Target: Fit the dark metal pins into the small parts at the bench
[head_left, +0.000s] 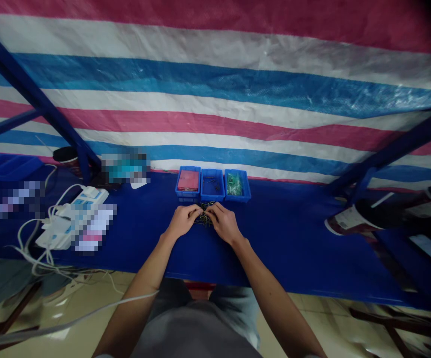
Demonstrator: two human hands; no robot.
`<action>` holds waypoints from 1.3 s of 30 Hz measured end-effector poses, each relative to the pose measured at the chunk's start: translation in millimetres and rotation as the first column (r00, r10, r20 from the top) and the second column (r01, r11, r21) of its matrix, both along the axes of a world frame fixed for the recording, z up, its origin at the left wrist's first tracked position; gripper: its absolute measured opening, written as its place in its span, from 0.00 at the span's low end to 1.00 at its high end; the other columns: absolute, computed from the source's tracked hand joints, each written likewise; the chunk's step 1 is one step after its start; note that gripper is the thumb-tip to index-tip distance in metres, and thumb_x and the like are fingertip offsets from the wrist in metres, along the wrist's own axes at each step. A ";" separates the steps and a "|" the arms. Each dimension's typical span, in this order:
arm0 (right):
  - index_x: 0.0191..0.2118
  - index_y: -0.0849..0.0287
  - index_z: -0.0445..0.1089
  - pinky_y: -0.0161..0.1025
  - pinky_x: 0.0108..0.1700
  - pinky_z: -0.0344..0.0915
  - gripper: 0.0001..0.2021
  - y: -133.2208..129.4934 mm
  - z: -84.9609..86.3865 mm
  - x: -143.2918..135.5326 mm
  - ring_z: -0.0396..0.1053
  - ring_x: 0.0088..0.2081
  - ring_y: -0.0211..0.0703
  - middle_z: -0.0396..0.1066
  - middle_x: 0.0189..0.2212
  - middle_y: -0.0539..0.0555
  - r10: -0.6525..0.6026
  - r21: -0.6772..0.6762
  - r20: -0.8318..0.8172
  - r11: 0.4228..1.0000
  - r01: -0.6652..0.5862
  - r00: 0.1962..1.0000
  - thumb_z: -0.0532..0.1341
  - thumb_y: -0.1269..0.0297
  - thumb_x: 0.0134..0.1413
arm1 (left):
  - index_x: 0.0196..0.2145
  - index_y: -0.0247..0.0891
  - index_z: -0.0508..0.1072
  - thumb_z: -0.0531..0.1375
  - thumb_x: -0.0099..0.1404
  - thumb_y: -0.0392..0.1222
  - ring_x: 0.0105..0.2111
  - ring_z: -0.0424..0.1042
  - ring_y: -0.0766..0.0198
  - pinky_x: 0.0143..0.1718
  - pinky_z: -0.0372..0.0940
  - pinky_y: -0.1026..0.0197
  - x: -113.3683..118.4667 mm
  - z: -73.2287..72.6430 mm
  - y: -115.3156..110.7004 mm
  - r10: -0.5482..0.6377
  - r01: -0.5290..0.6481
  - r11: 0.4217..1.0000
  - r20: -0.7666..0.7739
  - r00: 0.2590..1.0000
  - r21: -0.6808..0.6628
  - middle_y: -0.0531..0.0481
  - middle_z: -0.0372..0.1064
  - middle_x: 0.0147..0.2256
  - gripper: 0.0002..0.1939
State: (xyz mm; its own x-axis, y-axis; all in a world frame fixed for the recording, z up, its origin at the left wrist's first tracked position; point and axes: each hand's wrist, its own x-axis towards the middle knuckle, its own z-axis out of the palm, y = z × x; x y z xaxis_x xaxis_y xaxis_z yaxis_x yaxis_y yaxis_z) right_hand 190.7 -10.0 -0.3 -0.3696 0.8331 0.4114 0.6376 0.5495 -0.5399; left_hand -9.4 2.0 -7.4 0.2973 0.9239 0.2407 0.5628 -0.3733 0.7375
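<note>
My left hand [183, 220] and my right hand [224, 223] meet near the middle of the blue table [275, 243]. Both have thumb and fingers pinched together; what they hold, if anything, is too small to name. Under the fingertips lies a loose pile of thin dark and yellowish pieces [205, 223]. Just beyond it, three blue bins stand side by side. The left bin [187, 196] holds flat pink pieces [188, 179]. In the middle bin [212, 198] are a few thin dark pieces [216, 186]. Green pieces in clear wrapping [234, 184] fill the right bin [238, 199].
At left lie a white power strip [71, 219] and tangled white cables [47, 256]. A white cable [126, 301] crosses my left forearm. A dark cup [350, 219] stands at right, another cup [66, 155] at back left. Striped sheeting [215, 79] hangs behind, between blue frame bars [32, 94].
</note>
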 end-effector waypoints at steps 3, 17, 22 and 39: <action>0.44 0.55 0.70 0.34 0.38 0.62 0.10 0.0 0.6 0.4 0.71 0.37 0.40 0.72 0.39 0.53 0.008 -0.001 -0.002 1.000 -0.008 1.000 0.53 0.62 0.70 | 0.35 0.35 0.78 0.55 0.70 0.48 0.20 0.55 0.70 0.27 0.50 0.66 0.4 0.1 0.2 0.002 -0.002 1.000 0.003 1.000 -0.001 0.58 0.57 0.18 0.16; 0.46 0.55 0.71 0.35 0.36 0.63 0.10 -0.5 1.8 4.9 0.71 0.35 0.40 0.72 0.38 0.54 -0.005 0.030 -0.054 1.000 0.006 0.999 0.55 0.60 0.69 | 0.34 0.35 0.78 0.55 0.70 0.47 0.20 0.56 0.70 0.27 0.51 0.66 3.6 1.0 2.2 0.010 -0.010 1.000 0.014 1.000 -0.013 0.57 0.61 0.19 0.17; 0.43 0.55 0.73 0.35 0.37 0.64 0.10 0.4 -1.3 7.9 0.71 0.35 0.40 0.72 0.36 0.54 -0.017 0.044 -0.087 0.999 0.021 0.996 0.54 0.61 0.69 | 0.35 0.35 0.78 0.54 0.71 0.47 0.22 0.59 0.70 0.28 0.53 0.67 5.6 2.2 2.0 -0.001 0.001 1.000 0.015 1.000 -0.023 0.55 0.67 0.22 0.17; 0.43 0.56 0.73 0.36 0.37 0.66 0.10 2.0 -1.0 3.2 0.71 0.35 0.41 0.71 0.35 0.55 -0.030 0.003 -0.110 1.000 0.031 0.993 0.55 0.60 0.68 | 0.37 0.38 0.79 0.54 0.71 0.50 0.22 0.61 0.68 0.29 0.54 0.67 6.1 -3.1 3.8 0.019 -0.019 0.998 -0.013 1.000 -0.062 0.54 0.69 0.22 0.17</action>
